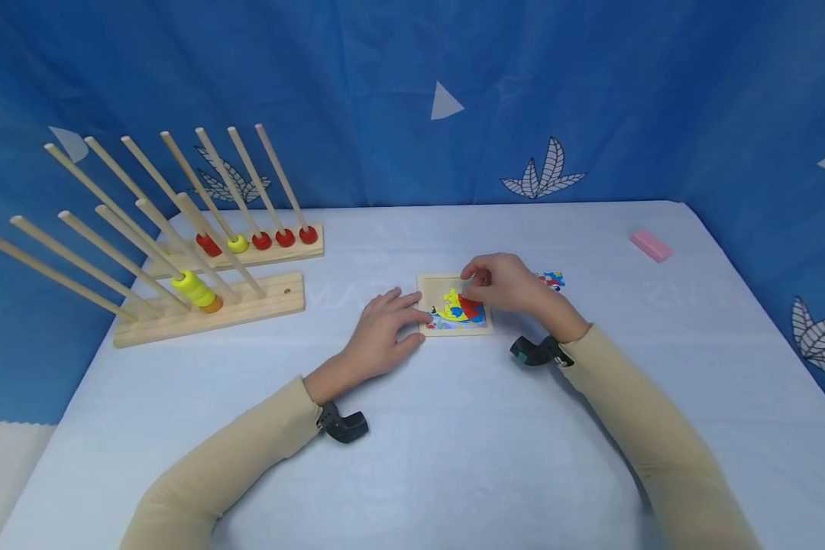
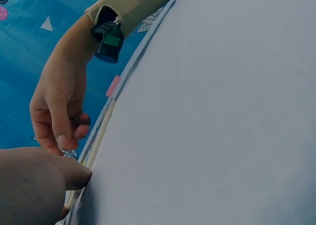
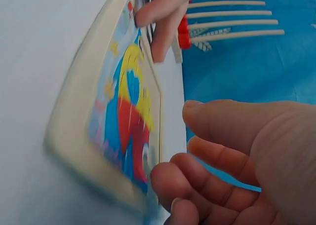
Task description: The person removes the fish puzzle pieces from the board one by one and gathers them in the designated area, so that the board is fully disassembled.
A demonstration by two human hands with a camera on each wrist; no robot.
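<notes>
From here the right hand [image 1: 507, 283] hides the far right corner of the wooden puzzle tray [image 1: 454, 332], lying on white cloth [image 1: 440, 443], and part of a brightly printed piece [image 1: 554, 279]; that hand's loosely curved fingers grip nothing visible. The left hand's [image 1: 386, 330] outstretched fingers touch the tray's left edge.

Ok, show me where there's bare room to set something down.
Bare cloth: between the left sleeve and right sleeve, nearer than the puzzle; beyond the puzzle, between the back rack and the pink block.
Crowded: at the puzzle, with left hand, right hand and colourful bits; and at left, around both racks.
</notes>
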